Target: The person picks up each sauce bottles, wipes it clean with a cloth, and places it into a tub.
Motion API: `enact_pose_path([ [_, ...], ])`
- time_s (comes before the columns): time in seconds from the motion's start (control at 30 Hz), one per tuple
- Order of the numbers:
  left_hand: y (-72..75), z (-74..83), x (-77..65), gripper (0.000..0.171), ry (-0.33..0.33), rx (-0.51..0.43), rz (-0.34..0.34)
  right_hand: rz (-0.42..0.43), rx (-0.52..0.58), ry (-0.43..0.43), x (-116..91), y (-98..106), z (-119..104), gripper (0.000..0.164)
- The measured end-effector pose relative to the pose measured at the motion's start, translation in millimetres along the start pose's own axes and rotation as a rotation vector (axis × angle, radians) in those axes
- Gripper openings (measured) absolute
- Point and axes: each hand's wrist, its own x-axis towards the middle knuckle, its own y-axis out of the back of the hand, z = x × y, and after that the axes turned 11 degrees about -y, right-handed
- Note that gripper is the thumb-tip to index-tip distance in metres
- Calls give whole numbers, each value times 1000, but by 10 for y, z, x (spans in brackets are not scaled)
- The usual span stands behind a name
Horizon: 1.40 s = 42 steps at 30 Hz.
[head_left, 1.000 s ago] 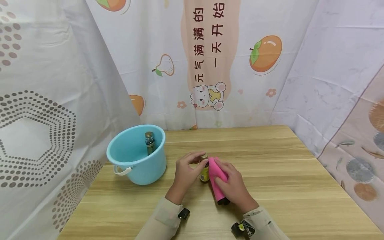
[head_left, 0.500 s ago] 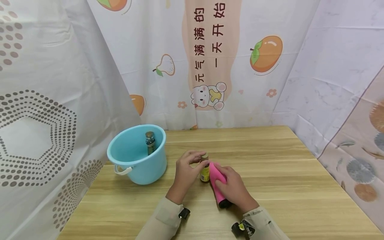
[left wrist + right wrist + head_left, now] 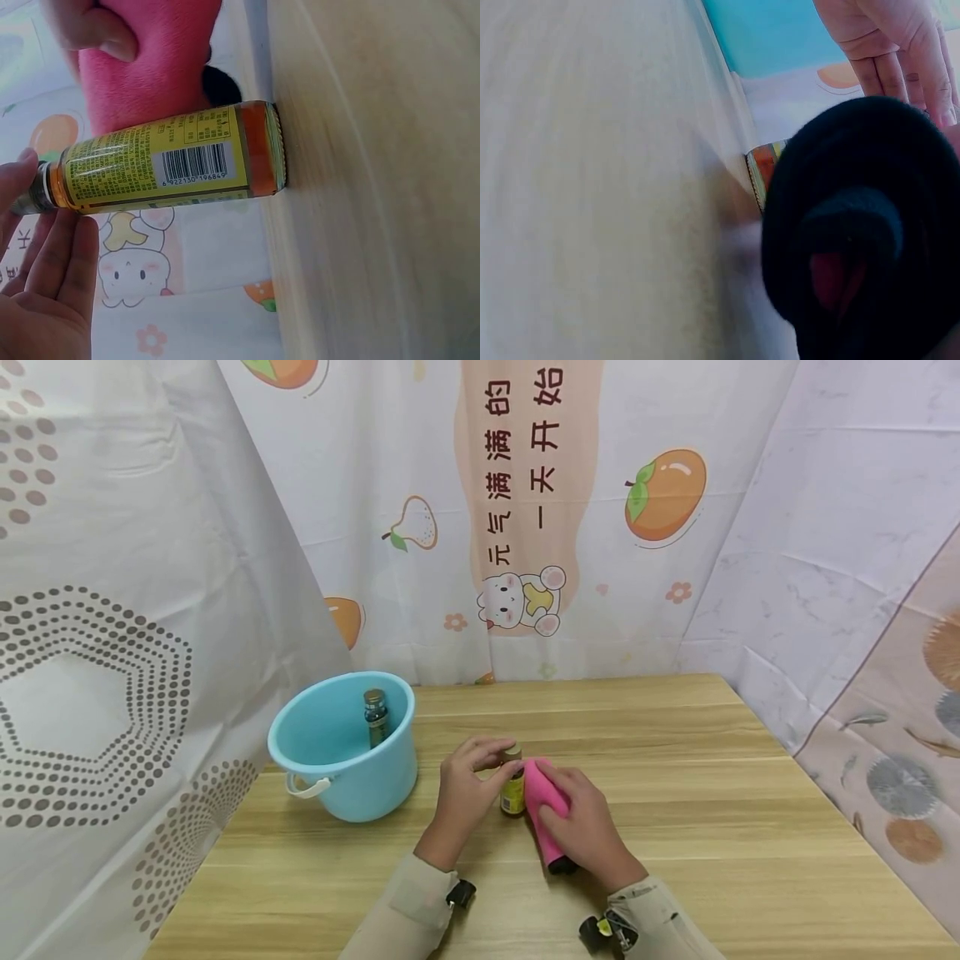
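Observation:
A small glass bottle [image 3: 513, 797] with a yellow label stands upright on the table. My left hand [image 3: 474, 780] pinches it at the cap and neck, thumb on one side and fingers on the other. In the left wrist view the barcode on the bottle [image 3: 150, 166] faces the camera. A fuzzy pink cloth [image 3: 537, 795], bunched into a roll with a black end, is gripped by my right hand [image 3: 587, 828] against the bottle's right side. That black end of the cloth [image 3: 832, 150] fills much of the right wrist view and hides most of the bottle.
To the left stands a light blue bucket [image 3: 381, 787] with a white handle. Inside it leans another capped dark bottle [image 3: 377, 720]. The wood-grain table [image 3: 697, 793] reaches back to a printed curtain [image 3: 420, 610], with more curtains at both sides.
The pink cloth in my right hand has slid a little down along the bottle, then back up. My left hand and the bottle have stayed almost still.

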Motion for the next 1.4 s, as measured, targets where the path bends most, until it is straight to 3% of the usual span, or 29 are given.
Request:
enact_pose_path([
  [0.3,-22,43,15,29,-27,5,7,96,164,167,2,10,-1,68],
  [0.43,-32,45,14,29,-23,0,11,92,178,187,5,8,-2,68],
  [1.0,-22,15,-6,31,-4,-43,-4,11,126,43,12,-10,22,63],
  [1.4,-29,-23,-13,32,14,-43,-6,-64,-16,-88,23,-27,41,64],
])
